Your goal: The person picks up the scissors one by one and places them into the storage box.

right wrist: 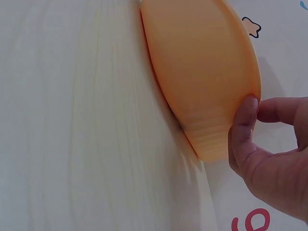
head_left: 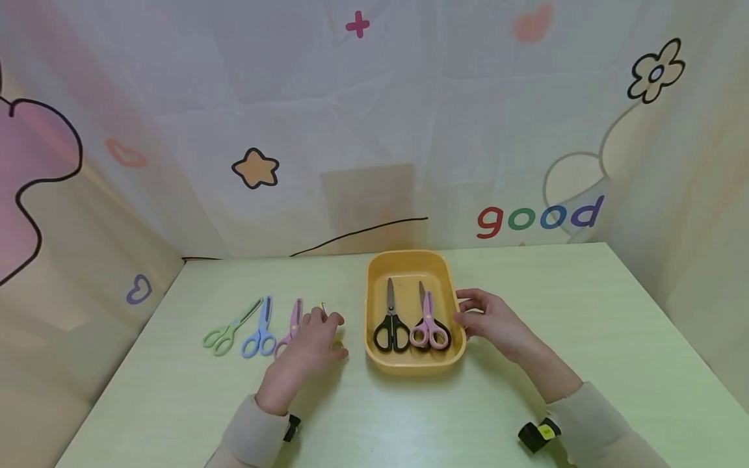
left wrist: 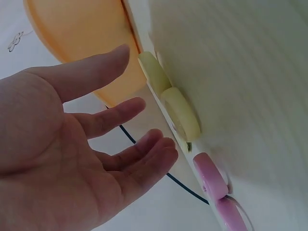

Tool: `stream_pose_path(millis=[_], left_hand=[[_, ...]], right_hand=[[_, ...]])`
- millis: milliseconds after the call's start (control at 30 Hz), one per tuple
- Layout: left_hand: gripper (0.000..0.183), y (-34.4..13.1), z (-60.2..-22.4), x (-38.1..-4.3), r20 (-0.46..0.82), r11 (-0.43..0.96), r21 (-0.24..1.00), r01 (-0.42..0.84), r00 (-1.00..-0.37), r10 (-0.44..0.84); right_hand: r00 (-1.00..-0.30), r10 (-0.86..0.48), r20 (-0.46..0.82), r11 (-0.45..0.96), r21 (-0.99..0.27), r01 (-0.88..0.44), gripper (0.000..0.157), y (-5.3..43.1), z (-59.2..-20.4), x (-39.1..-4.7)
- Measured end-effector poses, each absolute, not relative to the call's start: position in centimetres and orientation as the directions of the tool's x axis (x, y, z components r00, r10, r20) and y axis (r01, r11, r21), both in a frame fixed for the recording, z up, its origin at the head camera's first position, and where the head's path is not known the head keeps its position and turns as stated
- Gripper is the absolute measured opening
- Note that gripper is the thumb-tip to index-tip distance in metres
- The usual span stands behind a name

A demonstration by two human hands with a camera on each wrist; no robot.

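Observation:
My left hand [head_left: 310, 344] hovers over yellow-handled scissors [left wrist: 182, 115], mostly hidden beneath it in the head view. In the left wrist view its thumb and fingers are spread apart with nothing between them. Just left of that hand lie pink scissors [head_left: 296, 316]. At the right side of a yellow tray [head_left: 409, 369], my right hand [head_left: 494, 323] holds the rim, one digit against the outer wall in the right wrist view. Inside the tray are black-handled scissors [head_left: 391, 325] and, beside them, pink scissors [head_left: 430, 325] lying on top of another black-handled pair [head_left: 421, 290].
Blue scissors [head_left: 259, 335] and green scissors [head_left: 228, 333] lie farther left on the pale table [head_left: 526, 396]. Behind the table's back edge hangs a printed curtain [head_left: 281, 97]. A dark wrist strap piece [head_left: 535, 435] hangs below the right sleeve.

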State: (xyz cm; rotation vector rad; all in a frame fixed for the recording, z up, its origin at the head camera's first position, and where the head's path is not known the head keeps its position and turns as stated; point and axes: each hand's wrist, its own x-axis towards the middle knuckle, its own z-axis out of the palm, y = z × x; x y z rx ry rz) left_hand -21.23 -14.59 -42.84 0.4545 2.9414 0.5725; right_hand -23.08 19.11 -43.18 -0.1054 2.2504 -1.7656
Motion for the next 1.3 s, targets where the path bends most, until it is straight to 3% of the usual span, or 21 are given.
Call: stream_pose_path(millis=[300,733,1067,1300], left_hand=[[0.042,-14.83,-43.01,-20.94,-0.074,0.883,0.346,0.316,-0.929,0.362],[0.036,-14.45,-43.14,-21.39,-0.044,0.847,0.396,0.355,-0.914,0.403],[0.049,-14.11,-43.32,-21.32,-0.064,0.886,0.345,0.310,-0.934,0.351],[0.038,-14.09,-43.27,-21.44,-0.124,0.910,0.304,0.282,-0.936,0.331]], right_hand=[[-0.957,-0.231,-0.176,0.245,-0.962,0.118,0.059,19.19,-43.25,-22.97],[-0.956,-0.228,-0.185,0.253,-0.959,0.125,0.058,19.03,-43.23,-23.01],[-0.956,-0.234,-0.179,0.244,-0.962,0.120,0.058,19.15,-43.29,-22.95],[-0.954,-0.239,-0.181,0.246,-0.962,0.121,0.057,19.17,-43.20,-22.97]])
